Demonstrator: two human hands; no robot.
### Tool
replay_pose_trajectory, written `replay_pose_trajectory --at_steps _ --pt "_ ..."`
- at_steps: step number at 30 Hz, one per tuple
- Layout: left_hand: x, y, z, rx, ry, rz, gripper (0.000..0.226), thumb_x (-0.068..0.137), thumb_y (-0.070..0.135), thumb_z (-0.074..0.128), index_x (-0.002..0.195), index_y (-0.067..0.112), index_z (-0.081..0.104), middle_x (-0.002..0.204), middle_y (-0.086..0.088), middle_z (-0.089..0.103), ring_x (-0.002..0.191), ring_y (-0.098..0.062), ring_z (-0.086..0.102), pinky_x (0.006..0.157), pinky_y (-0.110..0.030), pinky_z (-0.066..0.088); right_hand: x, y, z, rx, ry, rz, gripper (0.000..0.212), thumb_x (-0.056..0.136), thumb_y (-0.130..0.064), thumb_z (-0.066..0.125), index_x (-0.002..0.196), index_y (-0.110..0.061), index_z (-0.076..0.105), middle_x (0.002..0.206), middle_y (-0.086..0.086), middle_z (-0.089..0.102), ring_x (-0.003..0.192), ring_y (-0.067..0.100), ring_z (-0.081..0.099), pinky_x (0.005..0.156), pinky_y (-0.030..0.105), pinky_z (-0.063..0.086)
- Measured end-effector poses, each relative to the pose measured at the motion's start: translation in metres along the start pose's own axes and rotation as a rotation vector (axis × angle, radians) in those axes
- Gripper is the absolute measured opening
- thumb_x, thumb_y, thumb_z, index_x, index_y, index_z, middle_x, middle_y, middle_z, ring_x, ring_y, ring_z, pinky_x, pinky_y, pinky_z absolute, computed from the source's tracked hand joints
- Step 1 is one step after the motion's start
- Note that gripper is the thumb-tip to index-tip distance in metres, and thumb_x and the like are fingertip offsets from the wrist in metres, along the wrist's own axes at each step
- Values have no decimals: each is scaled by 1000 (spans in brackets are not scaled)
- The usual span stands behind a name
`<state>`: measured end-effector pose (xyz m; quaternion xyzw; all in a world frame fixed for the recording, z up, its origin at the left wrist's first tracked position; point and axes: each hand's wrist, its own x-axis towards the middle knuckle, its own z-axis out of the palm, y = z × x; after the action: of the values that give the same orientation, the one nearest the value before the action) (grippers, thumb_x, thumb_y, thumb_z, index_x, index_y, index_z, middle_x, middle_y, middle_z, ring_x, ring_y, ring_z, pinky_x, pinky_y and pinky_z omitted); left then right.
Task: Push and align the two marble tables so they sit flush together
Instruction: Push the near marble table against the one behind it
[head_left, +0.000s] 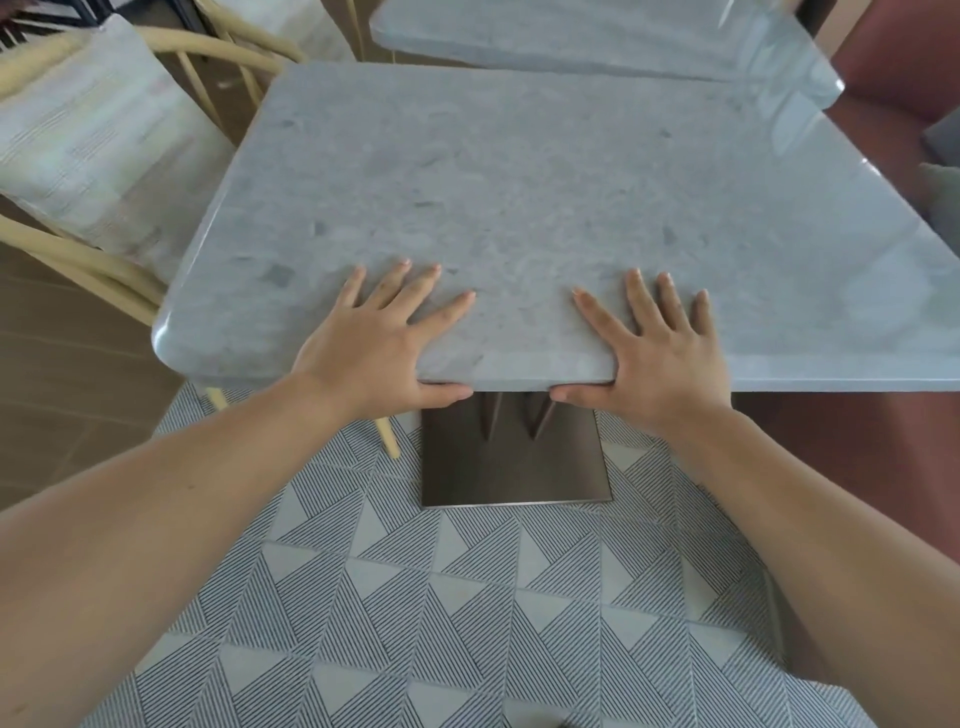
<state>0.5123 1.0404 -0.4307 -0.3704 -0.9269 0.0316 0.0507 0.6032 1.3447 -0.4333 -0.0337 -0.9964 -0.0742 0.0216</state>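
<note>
A grey marble table fills the middle of the head view. A second marble table stands just beyond its far edge, skewed, with a narrow wedge-shaped gap showing at the far left and its right corner meeting or overlapping the near table. My left hand grips the near edge, fingers spread flat on top and thumb under the rim. My right hand holds the same edge a little to the right, likewise with its thumb beneath.
A pale wooden chair with a light cushion stands close against the near table's left side. A reddish-brown bench seat runs along the right. The table's metal base plate rests on patterned floor tiles.
</note>
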Motion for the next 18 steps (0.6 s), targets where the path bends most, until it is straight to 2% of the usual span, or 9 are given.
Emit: replay_pose_trajectory --at_steps 6,11,18 --pt "9 -15 0 18 -14 9 107 78 99 14 168 42 6 179 -7 15 167 -33 13 130 -64 14 9 -7 1 6 -2 15 122 58 -112 -4 164 -54 7 178 16 19 164 46 19 128 71 15" --pt "25 -39 1 39 -2 41 108 78 102 8 168 41 10 178 -8 20 166 -33 18 131 -63 17 25 -17 4 35 23 43 121 59 -112 -1 164 -53 9 176 17 23 163 47 20 128 72 14" --pt "39 -62 1 32 -14 62 106 79 98 22 167 40 17 177 -9 24 165 -34 21 131 -62 18 43 -31 6 32 42 64 118 62 -112 -4 163 -52 10 176 18 25 161 49 23 127 72 15"
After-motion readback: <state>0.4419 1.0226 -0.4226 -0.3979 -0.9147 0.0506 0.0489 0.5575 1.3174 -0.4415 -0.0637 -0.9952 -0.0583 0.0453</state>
